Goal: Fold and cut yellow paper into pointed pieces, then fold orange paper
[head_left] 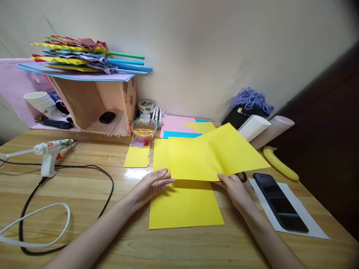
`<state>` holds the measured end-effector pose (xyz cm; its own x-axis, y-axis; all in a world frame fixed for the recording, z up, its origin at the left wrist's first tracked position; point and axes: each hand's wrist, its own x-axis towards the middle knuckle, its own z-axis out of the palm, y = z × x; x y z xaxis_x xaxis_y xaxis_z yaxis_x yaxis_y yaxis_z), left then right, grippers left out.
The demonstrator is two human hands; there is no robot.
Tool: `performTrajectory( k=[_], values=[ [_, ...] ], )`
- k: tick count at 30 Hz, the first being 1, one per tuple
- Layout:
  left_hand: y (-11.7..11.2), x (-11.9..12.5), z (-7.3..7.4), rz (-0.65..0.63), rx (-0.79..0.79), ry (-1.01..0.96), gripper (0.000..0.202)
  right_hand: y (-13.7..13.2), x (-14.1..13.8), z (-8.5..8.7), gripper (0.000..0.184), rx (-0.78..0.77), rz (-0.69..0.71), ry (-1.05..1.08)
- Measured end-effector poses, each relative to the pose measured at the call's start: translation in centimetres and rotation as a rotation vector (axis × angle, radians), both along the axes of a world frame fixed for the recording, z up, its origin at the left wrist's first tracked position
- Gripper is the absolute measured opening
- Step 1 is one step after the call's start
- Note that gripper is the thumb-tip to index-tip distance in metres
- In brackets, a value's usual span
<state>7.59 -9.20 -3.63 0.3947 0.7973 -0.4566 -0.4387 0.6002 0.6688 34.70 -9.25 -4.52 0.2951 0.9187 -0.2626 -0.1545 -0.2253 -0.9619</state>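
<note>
A large yellow paper sheet (213,155) is lifted and folded over above another yellow sheet (185,205) that lies flat on the wooden table (84,209). My right hand (237,188) pinches the lifted sheet's lower edge, thumb on top. My left hand (150,186) lies with fingers stretched out flat, fingertips at the lifted sheet's left corner, pressing on the paper below. Black scissors (241,176) peek out from under the lifted sheet beside my right hand.
A small stack of yellow paper squares (137,157), a plastic cup of scraps (143,130), pink and blue sheets (175,125), markers and tape sit behind. A glue gun (49,149) with cables lies left. A phone (280,201) on white paper and a banana (280,163) lie right.
</note>
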Motion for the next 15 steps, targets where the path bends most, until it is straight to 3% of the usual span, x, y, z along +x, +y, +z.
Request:
performTrajectory(
  k=[5,9,12,15],
  values=[
    [-0.1,0.2,0.4,-0.063,0.054,0.056,0.034,-0.3,0.4,1.3,0.013,0.108,0.047,0.179],
    [-0.1,0.2,0.7,-0.089,0.157,0.143,0.034,-1.1,-0.8,1.2,0.014,0.064,0.141,0.183],
    [0.0,-0.1,0.4,-0.025,0.179,0.277,0.036,-1.3,-1.2,0.3,0.019,0.026,0.203,-0.057],
    [-0.1,-0.2,-0.3,0.007,0.169,0.368,0.035,-1.3,-1.2,-0.3,0.029,0.146,0.274,-0.444]
  ],
)
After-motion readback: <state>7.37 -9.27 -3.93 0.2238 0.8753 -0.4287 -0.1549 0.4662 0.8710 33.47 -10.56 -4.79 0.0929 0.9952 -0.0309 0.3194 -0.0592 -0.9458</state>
